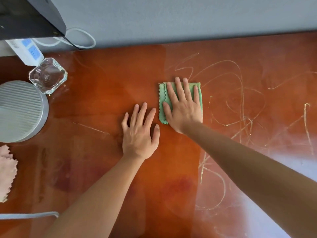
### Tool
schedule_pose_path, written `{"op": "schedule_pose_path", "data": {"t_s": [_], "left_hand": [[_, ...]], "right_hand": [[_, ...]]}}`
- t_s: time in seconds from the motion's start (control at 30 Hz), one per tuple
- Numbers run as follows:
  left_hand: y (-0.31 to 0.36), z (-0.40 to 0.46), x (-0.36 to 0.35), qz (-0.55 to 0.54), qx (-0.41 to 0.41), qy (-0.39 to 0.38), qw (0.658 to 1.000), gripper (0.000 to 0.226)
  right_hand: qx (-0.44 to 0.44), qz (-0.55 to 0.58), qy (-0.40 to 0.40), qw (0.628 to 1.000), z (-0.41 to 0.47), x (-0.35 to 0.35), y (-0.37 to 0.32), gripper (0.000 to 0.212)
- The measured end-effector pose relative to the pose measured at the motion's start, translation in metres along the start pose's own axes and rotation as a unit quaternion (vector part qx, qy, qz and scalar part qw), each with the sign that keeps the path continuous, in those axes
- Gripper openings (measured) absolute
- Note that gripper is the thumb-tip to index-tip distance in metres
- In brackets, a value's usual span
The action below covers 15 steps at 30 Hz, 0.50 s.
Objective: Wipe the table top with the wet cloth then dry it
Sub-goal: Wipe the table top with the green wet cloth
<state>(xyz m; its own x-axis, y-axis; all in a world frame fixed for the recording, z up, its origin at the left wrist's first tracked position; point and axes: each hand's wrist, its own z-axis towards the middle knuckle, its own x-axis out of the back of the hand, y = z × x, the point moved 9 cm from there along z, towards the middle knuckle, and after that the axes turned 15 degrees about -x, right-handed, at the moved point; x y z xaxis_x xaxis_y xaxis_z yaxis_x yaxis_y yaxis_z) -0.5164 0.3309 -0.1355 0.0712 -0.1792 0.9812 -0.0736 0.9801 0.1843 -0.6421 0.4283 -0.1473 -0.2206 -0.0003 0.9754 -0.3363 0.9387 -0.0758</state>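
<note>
A folded green cloth (162,102) lies flat on the glossy orange-brown table top (106,93), near the middle. My right hand (182,107) presses flat on it with fingers spread, covering most of it. My left hand (139,133) rests palm down on the bare table just left of the cloth, fingers apart, holding nothing. Pale scribbled marks (240,93) cover the table to the right of the cloth. The left part looks darker and wet. A pink cloth (6,170) lies crumpled at the left edge.
A square glass dish (48,75) stands at the back left, next to a round grey ribbed object (20,110). A white power strip (25,48) with a looped white cable (82,38) and a dark device (30,18) sit by the grey wall.
</note>
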Motion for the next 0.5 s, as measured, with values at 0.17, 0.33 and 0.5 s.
{"op": "schedule_pose_path", "data": {"t_s": [0.17,0.33,0.5], "left_hand": [[0.0,0.0,0.0,0.008,-0.003,0.004,1.0,0.057],[-0.001,0.0,-0.003,0.008,-0.003,-0.003,1.0,0.057],[-0.003,-0.001,-0.006,0.013,-0.001,-0.024,1.0,0.058]], "right_hand": [[-0.005,-0.004,0.006,1.0,0.04,0.009,-0.01,0.07],[-0.011,0.004,0.012,1.0,0.017,0.004,-0.006,0.069],[0.003,0.001,0.0,1.0,-0.024,-0.007,-0.004,0.07]]}}
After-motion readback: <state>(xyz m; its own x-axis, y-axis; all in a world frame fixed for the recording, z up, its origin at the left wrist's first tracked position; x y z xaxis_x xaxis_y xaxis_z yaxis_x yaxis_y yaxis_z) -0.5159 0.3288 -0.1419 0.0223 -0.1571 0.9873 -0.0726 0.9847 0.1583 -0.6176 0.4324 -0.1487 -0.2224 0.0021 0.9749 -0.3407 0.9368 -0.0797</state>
